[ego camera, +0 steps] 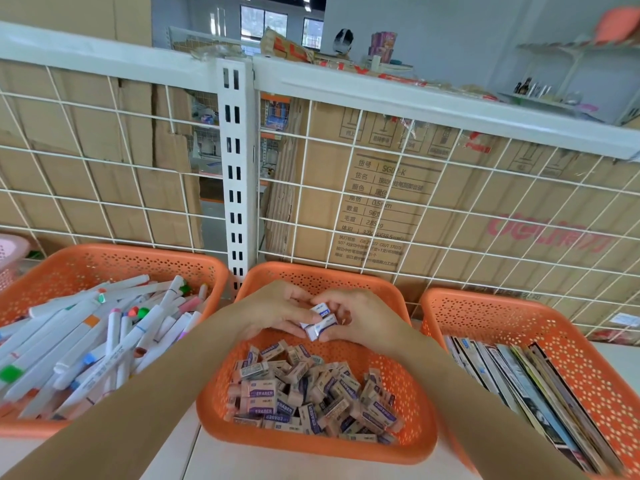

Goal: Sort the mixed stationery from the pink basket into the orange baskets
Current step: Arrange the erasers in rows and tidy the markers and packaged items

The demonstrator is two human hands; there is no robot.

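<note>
A pink basket (10,251) is peeking in at the far left edge, mostly cut off. Beside it the left basket (114,258), orange and perforated, is holding markers (86,341): white barrels with coloured caps, lying crisscross, most pointing from near-left to far-right.

The left hand (273,313) is reaching over the middle basket (311,271) and pinching the held erasers (320,322) between thumb and fingertips. These are small white blocks in blue-purple sleeves (two are showing, and the fingers may be hiding more). They are hanging above the far half of that basket, one over the other, with long axes running from near-left to far-right. Their print is too small to read.

Below them the eraser pile (311,396) is filling the near half of the basket: beige blocks in purple-banded sleeves lying every which way, several showing the word "ERASER". The right hand (367,320) is meeting the left, its fingers curling round the other end of the same erasers.

Further right, the right basket (519,317) is carrying thin booklets (519,382) standing on edge, with spines running near to far.

Behind all three, a white wire grid (450,202) is fronting cardboard cartons (381,202). One is carrying Chinese print plus "0.5mm" and "96", and a red logo to its right is too blurred to read.
</note>
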